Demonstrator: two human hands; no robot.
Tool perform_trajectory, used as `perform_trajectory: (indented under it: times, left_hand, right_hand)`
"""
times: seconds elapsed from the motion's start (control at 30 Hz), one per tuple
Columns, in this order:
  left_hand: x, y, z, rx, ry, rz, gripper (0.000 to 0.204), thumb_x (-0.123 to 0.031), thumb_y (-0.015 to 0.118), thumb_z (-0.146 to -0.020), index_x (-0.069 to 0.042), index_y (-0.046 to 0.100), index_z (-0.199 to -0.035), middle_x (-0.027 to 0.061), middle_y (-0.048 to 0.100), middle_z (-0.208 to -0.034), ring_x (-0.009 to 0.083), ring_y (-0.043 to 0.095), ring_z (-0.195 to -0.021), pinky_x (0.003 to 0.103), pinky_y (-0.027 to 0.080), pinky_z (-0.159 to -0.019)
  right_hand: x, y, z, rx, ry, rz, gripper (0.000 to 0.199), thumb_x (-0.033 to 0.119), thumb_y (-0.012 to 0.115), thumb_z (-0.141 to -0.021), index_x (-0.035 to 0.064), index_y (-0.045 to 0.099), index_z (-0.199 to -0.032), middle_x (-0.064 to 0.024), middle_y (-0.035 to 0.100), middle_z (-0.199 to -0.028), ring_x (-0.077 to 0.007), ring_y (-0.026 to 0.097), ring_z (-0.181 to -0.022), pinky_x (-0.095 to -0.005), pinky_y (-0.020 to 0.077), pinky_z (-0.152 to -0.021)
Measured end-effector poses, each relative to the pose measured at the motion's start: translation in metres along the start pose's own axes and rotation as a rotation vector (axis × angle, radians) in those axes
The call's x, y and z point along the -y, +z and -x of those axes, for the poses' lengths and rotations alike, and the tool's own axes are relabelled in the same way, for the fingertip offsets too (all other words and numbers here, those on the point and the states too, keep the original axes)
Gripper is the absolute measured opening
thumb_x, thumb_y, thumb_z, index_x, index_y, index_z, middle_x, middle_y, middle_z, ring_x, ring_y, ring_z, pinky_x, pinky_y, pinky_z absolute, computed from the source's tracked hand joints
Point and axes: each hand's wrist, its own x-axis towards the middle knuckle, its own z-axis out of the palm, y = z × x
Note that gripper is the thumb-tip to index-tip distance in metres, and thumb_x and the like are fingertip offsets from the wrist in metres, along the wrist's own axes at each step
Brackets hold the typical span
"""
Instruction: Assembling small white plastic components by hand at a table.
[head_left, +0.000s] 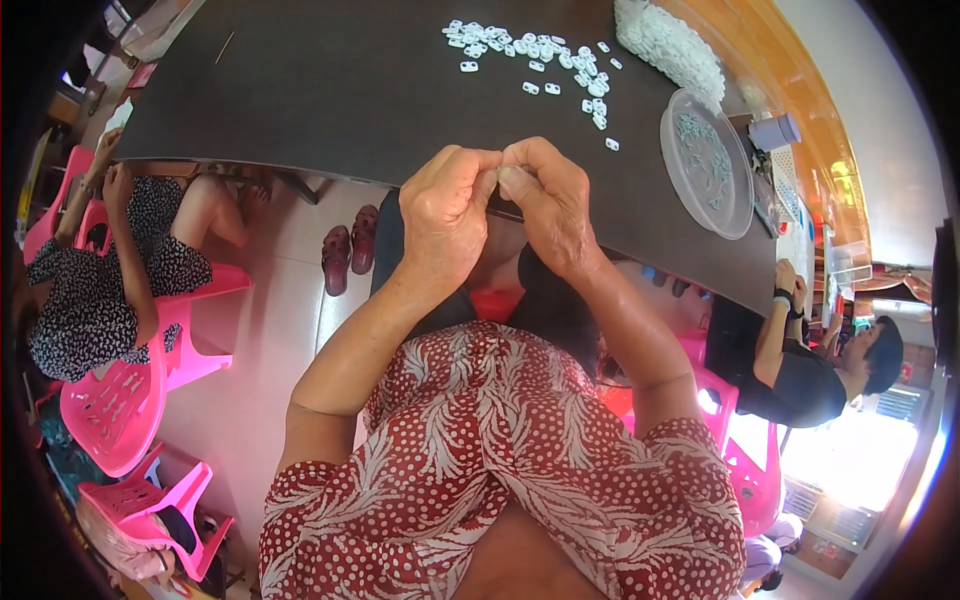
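Observation:
Both of my hands meet at the near edge of the dark table [330, 90], fingertips pinched together. My left hand [447, 205] is closed, thumb and forefinger against those of the other hand. My right hand [548, 200] is closed too, its thumb bent over the fingertips. Whatever they grip is too small and too covered to make out. Beyond them lies a loose scatter of small white two-holed plastic pieces [540, 47]. To the right, a round clear tub [742, 205] holds many thin bluish-green bits.
A bag of white pieces [668, 45] lies at the far right, near a grey-lilac cup [775, 131]. A thin stick [224, 48] is at the far left. People sit at both sides; pink chairs [120, 410] and dark red clogs [337, 262] stand on the floor.

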Motion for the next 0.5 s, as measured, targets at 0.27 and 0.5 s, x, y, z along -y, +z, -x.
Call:
perform_trajectory:
  times: [0.27,0.5]
  left_hand:
    - [0.002,0.008,-0.011,0.007,-0.277,0.302,0.010,0.007,0.059,-0.078,0.002,0.062,-0.086,0.0041,0.060,-0.073,0.0098,0.054,-0.060,0.022,0.043,-0.053]
    - [0.015,0.012,-0.025,0.049,-0.549,0.636,0.012,-0.002,0.057,-0.084,0.000,0.063,-0.095,0.0016,0.061,-0.074,0.0041,0.052,-0.060,0.016,0.040,-0.050]
  right_hand:
    - [0.001,-0.005,-0.010,-0.066,-0.041,0.099,0.007,0.005,0.052,-0.083,-0.0015,0.055,-0.084,-0.0023,0.053,-0.068,-0.0079,0.049,-0.066,-0.0239,0.0419,-0.061]
    - [-0.026,-0.059,-0.071,-0.203,-0.268,0.574,0.019,0.011,0.056,-0.083,-0.0016,0.064,-0.094,-0.0126,0.065,-0.088,-0.0225,0.062,-0.085,-0.0294,0.0459,-0.077]
